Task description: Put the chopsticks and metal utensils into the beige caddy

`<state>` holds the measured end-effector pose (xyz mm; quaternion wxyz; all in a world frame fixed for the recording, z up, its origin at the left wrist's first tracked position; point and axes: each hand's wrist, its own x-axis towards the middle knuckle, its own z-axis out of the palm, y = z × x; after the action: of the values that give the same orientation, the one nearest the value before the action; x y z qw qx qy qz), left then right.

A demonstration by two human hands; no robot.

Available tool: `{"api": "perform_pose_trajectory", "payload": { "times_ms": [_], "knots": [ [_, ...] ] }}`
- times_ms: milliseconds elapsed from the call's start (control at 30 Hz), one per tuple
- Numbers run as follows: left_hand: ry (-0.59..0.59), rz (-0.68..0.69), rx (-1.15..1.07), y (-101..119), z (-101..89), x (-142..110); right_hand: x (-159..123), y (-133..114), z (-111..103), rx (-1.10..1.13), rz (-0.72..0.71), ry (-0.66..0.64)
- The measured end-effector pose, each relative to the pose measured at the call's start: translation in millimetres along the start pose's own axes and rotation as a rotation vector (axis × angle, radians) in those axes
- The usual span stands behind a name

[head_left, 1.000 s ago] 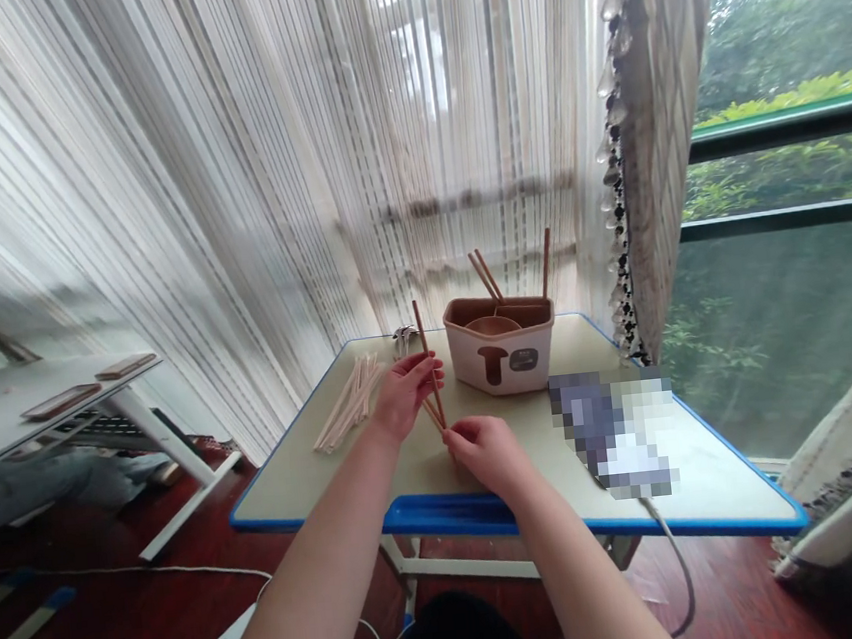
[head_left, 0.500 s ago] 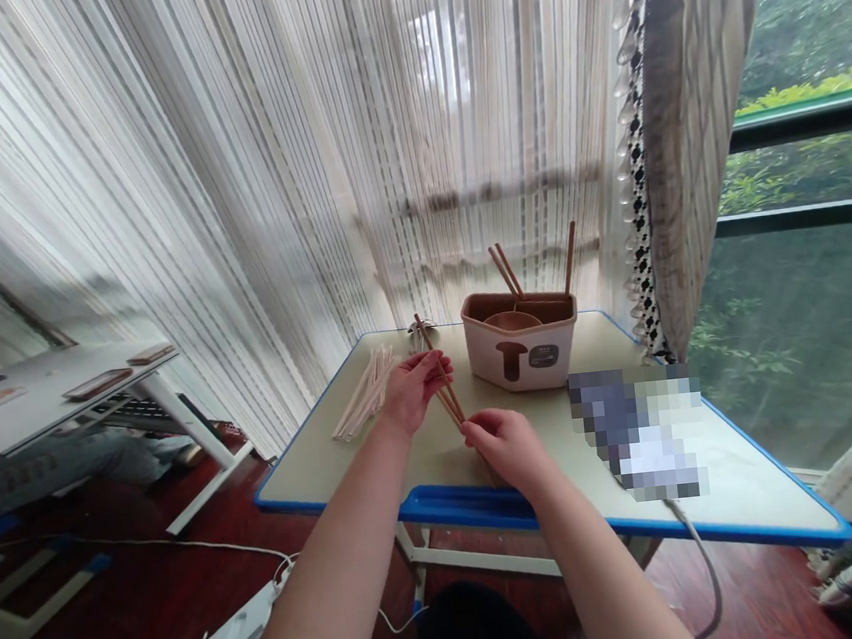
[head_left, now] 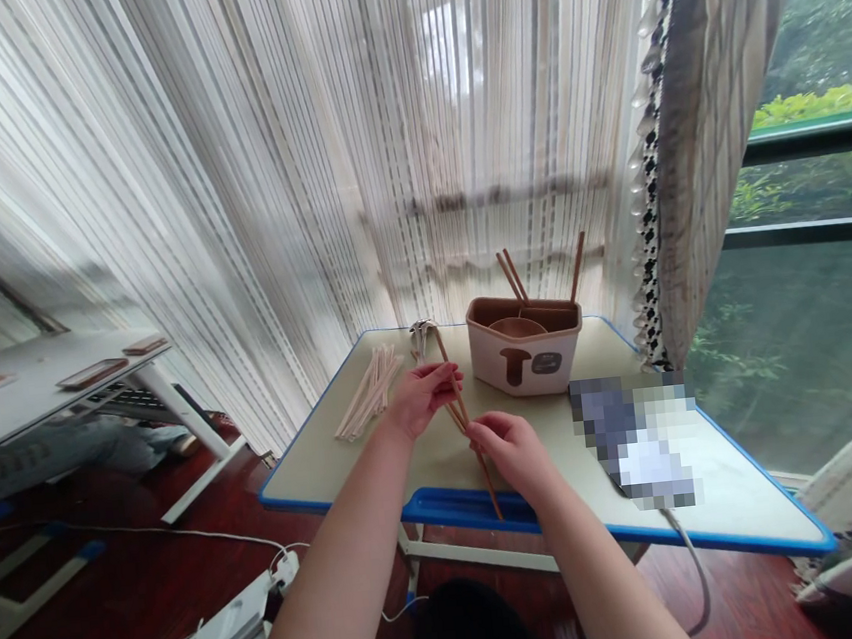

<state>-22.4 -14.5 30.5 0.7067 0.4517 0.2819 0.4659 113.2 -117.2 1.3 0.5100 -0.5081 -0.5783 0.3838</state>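
Note:
My left hand (head_left: 420, 398) and my right hand (head_left: 508, 448) are both closed on brown chopsticks (head_left: 462, 408) that slant from upper left to lower right above the small table (head_left: 348, 448). Their lower tips reach the table's blue front edge. A cream holder with a mushroom picture (head_left: 526, 355) stands just behind my hands, with three brown chopsticks (head_left: 512, 276) sticking up from it. A bundle of pale wooden chopsticks (head_left: 369, 392) lies flat to the left of my left hand.
Metal cutlery (head_left: 421, 333) lies at the table's back edge by the string curtain (head_left: 291, 172). A blurred-out object (head_left: 633, 435) with a cable sits on the right. Another desk (head_left: 47, 381) with a person's hand stands far left. Cables and a power strip (head_left: 270, 574) lie on the floor.
The chopsticks have tipped from nearly upright to a lower slant, with their tips now reaching past my right hand to the table's front edge. The camera view has shifted slightly left.

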Motion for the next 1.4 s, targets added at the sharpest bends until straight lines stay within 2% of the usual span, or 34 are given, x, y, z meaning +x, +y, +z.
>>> {"api": "perform_pose_trajectory", "payload": {
  "times_ms": [367,600,733,833,900,1000,1100,1267,1400],
  "knots": [
    [-0.021,-0.074,0.027,-2,3.8,-2,0,-14,-3,0.175,0.169,-0.022],
    [-0.005,-0.059,0.106,-6,3.1,-1,1,-9,-1,0.152,0.158,-0.027],
    [0.010,-0.061,0.082,2,11.4,-4,2,-12,-2,0.154,0.158,-0.011],
    [0.003,-0.020,0.125,17,25.2,-8,-3,-19,-9,0.162,0.202,0.017],
    [-0.042,0.033,0.179,28,37.8,-13,-11,-25,-17,0.169,0.214,0.033],
    [-0.140,0.100,0.267,42,60.3,-23,-29,-36,-32,0.120,0.167,0.037],
    [-0.186,0.170,0.325,50,84.2,-29,-39,-50,-50,0.027,0.087,0.064],
    [-0.283,0.234,0.289,58,121.8,-15,-26,-76,-88,-0.266,-0.146,0.184],
    [-0.323,0.247,0.289,67,148.8,7,-9,-82,-117,-0.313,-0.202,0.248]
  ]
}}
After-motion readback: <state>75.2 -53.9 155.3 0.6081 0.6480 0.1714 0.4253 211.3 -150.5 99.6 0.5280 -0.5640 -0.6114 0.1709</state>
